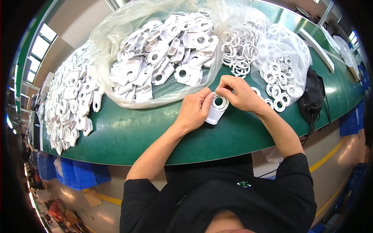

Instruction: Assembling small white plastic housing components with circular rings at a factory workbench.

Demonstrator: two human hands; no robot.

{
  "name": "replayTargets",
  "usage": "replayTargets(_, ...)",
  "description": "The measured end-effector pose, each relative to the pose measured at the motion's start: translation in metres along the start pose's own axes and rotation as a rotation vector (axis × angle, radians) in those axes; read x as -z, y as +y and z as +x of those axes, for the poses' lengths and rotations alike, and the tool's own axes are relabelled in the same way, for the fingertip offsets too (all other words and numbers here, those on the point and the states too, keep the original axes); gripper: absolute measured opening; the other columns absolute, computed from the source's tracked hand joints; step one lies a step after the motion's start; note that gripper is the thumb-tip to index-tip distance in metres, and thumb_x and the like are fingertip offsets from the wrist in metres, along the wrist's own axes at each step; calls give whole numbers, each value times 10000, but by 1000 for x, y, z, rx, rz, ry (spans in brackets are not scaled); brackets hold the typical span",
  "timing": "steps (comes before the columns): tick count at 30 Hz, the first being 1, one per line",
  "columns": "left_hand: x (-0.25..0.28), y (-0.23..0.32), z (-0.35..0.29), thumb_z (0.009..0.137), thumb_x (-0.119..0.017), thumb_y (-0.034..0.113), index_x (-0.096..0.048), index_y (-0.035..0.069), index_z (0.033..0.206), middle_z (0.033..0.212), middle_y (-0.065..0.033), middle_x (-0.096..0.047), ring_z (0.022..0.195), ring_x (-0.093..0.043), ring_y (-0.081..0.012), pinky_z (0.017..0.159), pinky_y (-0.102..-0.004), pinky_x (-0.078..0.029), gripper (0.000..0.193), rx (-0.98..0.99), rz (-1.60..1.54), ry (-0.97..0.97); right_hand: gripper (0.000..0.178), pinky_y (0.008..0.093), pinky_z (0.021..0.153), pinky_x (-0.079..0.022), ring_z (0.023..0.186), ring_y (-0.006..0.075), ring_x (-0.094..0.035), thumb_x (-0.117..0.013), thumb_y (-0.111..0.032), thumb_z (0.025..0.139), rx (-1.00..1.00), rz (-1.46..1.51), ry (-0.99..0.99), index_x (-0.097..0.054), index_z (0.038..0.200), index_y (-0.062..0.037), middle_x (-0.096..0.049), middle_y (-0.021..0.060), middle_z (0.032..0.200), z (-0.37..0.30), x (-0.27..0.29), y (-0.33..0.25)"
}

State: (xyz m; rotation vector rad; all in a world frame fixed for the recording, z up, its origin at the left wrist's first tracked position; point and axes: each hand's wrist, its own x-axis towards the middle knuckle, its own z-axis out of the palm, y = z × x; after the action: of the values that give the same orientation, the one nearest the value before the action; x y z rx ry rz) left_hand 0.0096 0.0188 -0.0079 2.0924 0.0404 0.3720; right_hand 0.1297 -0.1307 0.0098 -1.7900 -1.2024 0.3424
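Between both hands, over the table's near half, is a white plastic part [214,116] with a round hole ringed by raised rims and a flat tail pointing toward me. My left hand [194,109] grips its left side, thumb at the upper rim. From the upper right, my right hand [241,93] pinches the far rim with curled thumb and fingers; the fingertips hide that edge. Whether the rim is a separate ring, I cannot tell. A loose white ring [269,103] lies by my right wrist.
Beyond my hands, an open clear plastic bag [116,83] holds many similar white parts. More parts [72,105] are heaped on the green table [128,136] at left. Bags of half rings [240,50] and full rings [279,79] stand at right, beside a black bag [312,97].
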Motion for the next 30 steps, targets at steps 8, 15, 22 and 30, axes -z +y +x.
replayTargets(8, 8, -5, 3, 925, -490, 188, -498, 0, 800, 634, -192, -505, 603, -499, -382, 556, -423, -373, 226, 12, 33, -38, 154, 243, 561, -371, 620, 86, -459, -622, -134, 872, -64, 92, 14, -583, 810, 2, -531, 24, 669, 0, -6, 3)
replayTargets(15, 19, 1, 6, 933, -474, 210, -510, -3, 819, 656, -191, -506, 611, -477, -375, 576, -411, -382, 244, 40, 0, -161, 154, 231, 559, -371, 628, 68, -460, -625, -125, 877, -51, 239, -81, -586, 808, 7, -544, 11, 678, 0, -1, -1)
replayTargets(22, 14, -9, 4, 930, -478, 207, -515, 2, 832, 666, -203, -501, 621, -460, -377, 575, -403, -385, 231, 2, 74, -154, 161, 235, 543, -362, 597, 75, -432, -603, -114, 886, 12, 8, -69, -566, 803, 18, -531, 8, 663, 0, -6, 2)
replayTargets(30, -4, -18, 11, 989, -423, 207, -488, 12, 922, 789, -93, -600, 697, -586, -176, 619, -330, -450, 216, 117, -498, 170, 298, 190, 639, -416, 707, 21, -496, -488, -261, 982, -247, 530, 149, -639, 998, -4, -582, -33, 776, 7, -11, 14)
